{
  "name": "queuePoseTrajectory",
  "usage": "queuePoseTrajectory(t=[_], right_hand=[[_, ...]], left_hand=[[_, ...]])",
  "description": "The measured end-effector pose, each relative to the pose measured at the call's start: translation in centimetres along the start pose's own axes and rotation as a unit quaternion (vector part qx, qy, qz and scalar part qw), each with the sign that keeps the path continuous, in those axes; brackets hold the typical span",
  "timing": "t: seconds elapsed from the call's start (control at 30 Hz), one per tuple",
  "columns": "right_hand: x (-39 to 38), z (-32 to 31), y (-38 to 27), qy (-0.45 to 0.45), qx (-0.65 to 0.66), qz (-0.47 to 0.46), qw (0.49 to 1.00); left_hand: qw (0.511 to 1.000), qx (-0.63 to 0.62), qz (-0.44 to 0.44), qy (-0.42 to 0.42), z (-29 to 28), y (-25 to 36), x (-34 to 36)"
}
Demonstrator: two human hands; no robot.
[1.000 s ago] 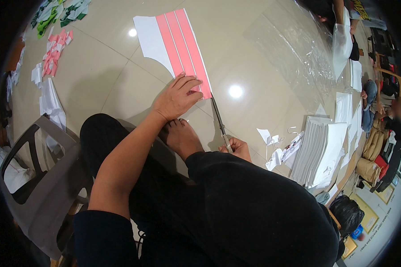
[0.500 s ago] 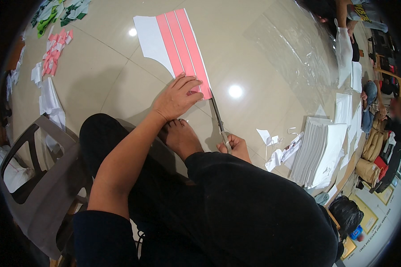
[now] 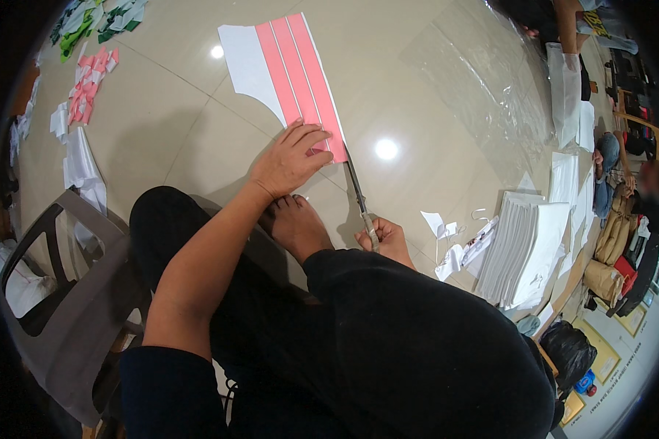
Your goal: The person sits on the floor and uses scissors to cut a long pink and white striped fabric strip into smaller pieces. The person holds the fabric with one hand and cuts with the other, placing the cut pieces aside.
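My left hand holds the near end of a fabric piece, white on its left with pink stripes down its right side. The fingers curl over the stripes; the thumb is partly hidden. Below the piece's right corner, my right hand is closed around the handles of long scissors. Their blades meet the narrow white margin along the right edge. My raised knee hides the right forearm.
Pink scraps and green scraps lie at the far left. A grey plastic chair stands at my left. At right are a white fabric stack, small white offcuts and clear plastic sheeting. Other people sit beyond.
My hands, the scissors and the striped piece have hardly moved. At the upper right, another person's pale, translucent sheet has shifted slightly.
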State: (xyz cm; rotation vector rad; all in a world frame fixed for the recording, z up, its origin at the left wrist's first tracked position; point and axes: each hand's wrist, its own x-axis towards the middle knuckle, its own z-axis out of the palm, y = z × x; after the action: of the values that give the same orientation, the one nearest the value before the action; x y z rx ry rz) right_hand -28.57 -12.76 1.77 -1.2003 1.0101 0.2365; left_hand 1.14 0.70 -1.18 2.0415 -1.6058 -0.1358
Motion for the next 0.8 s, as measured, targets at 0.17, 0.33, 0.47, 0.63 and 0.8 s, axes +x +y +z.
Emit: queuePoseTrajectory(t=[0.17,0.33,0.47,0.63,0.8], right_hand=[[-0.3,0.0,0.2,0.004,0.006,-0.005,1.000],[-0.1,0.0,0.1,-0.001,-0.004,-0.008,1.000],[0.1,0.6,-2.0,-0.003,0.005,0.028,1.000],[0.8,0.2,-1.7,-0.002,0.012,0.033,0.999],[1.0,0.5,-1.9,-0.008,0.017,0.020,1.000]], left_hand=[[1.000,-0.008,0.006,0.007,0.5,0.0,0.1],[1.000,-0.010,0.000,0.006,0.3,0.0,-0.1],[1.000,-0.009,0.003,0.005,0.0,-0.1,-0.3],[1.000,-0.005,0.009,0.002,0.0,-0.1,0.0],[1.000,-0.004,0.005,0.005,0.1,-0.2,-0.2]])
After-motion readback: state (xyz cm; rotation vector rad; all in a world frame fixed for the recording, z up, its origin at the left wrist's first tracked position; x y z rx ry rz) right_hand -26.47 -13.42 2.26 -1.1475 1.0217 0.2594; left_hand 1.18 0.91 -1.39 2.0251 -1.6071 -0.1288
